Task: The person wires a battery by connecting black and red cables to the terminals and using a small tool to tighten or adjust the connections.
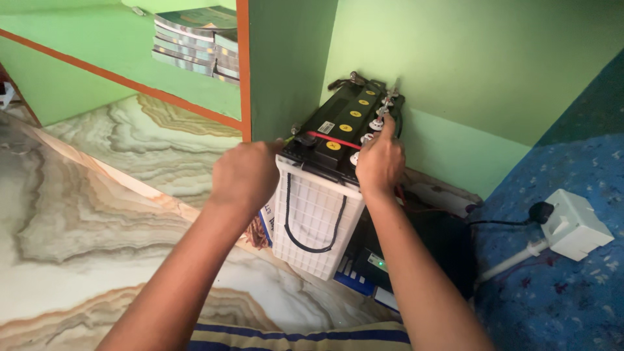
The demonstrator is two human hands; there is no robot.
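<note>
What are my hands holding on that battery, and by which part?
The left hand grips the near left top corner of the battery. The right hand touches a white vent cap with its forefinger; a full grip cannot be told.

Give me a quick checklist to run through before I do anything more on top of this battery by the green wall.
1. Left hand steadying the near left corner of the battery: ok, it rests on the top edge.
2. Right hand on the right row of caps: ok, the forefinger points up along them.
3. Terminal at the far end free of the hands: ok, both hands are nearer the front.
4. Cable fixed tight on that terminal: cannot tell, too small.
5. Rope handle out of the way: ok, it hangs down the white front.
6. Socket box on the blue floor switched off: cannot tell.
</note>
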